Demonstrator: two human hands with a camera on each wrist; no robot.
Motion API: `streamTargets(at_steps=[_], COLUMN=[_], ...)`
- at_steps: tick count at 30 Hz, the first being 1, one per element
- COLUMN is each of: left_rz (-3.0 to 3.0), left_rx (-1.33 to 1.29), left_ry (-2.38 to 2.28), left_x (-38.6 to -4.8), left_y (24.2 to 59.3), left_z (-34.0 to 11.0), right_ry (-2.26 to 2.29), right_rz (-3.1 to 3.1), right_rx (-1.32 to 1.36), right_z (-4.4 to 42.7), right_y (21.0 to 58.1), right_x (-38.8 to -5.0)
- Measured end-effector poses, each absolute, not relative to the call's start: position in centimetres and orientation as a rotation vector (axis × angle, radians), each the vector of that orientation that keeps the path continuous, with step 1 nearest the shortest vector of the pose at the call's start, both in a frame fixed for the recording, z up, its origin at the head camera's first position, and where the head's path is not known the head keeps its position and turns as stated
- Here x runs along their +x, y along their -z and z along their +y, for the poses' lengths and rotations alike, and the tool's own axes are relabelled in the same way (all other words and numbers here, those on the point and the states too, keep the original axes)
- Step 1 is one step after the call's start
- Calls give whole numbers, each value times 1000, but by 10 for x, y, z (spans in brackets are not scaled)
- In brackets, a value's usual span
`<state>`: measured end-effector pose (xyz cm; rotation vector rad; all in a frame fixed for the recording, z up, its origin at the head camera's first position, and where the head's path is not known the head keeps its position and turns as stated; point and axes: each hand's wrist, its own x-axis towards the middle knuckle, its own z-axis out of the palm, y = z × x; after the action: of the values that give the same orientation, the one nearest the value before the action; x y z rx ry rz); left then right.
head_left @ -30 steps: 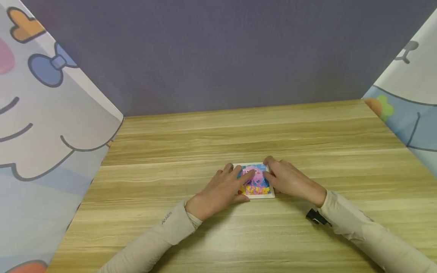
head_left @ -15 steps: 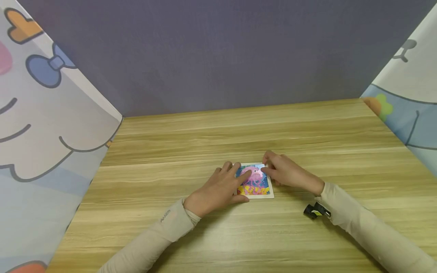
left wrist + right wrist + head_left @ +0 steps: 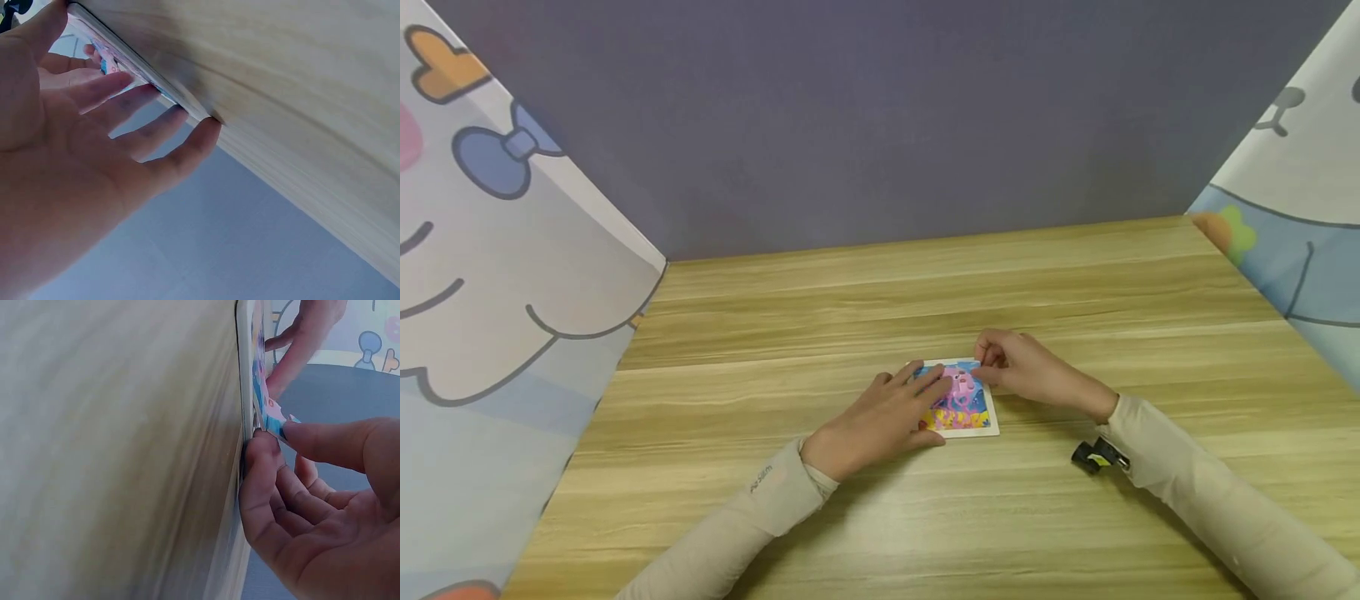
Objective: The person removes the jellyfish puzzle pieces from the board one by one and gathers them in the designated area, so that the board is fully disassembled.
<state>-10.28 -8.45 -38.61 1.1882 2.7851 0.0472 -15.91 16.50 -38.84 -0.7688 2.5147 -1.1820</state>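
A small white-framed picture puzzle [image 3: 967, 432] with a pink sea creature on blue and yellow lies flat on the table. The left hand [image 3: 876, 422] rests across its left part, fingers spread on the picture and frame. At the top right corner, the right hand [image 3: 1030, 372] pinches a puzzle piece between thumb and index finger. In the right wrist view this blue and pink piece [image 3: 274, 417] is tilted up from the frame [image 3: 245, 369], its edge at the right hand's [image 3: 325, 506] thumb tip. The left wrist view shows the left hand's [image 3: 94, 144] fingertips along the frame's edge.
The wooden table [image 3: 775, 333] meets a dark grey wall [image 3: 925, 125] at the back. Cartoon-printed panels [image 3: 550, 250] stand on both sides. A small black device [image 3: 1099, 456] sits by the right sleeve's cuff.
The right hand has moved slightly up at the frame's top right corner, and the piece there has lifted at its edge. The left hand's fingers have shifted slightly on the picture.
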Motion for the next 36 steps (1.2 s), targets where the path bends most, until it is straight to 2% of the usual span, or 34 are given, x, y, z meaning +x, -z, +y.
streamTargets(at_steps=[7,14,28,31,36], left_rz=[2808,2795,2831,2835,2861], left_rx=[1271,1239,1289,1294,1323], left_ry=[-23,-16,76,89,94], left_x=[-100,-99,-99,-99,-98], left_y=[386,385,387,388,388], left_z=[-87,-86,-84,-84,-85], right_ry=[1216,1190,1117,1189,1385], right_rz=[2493,2565,2535,2547,2486], right_rx=[-814,-958,-1061,-979,-656], right_z=[164,163,171,170,164], right_y=[389,388,381,383,389], right_x=[-161,-159,-159,-159,-159])
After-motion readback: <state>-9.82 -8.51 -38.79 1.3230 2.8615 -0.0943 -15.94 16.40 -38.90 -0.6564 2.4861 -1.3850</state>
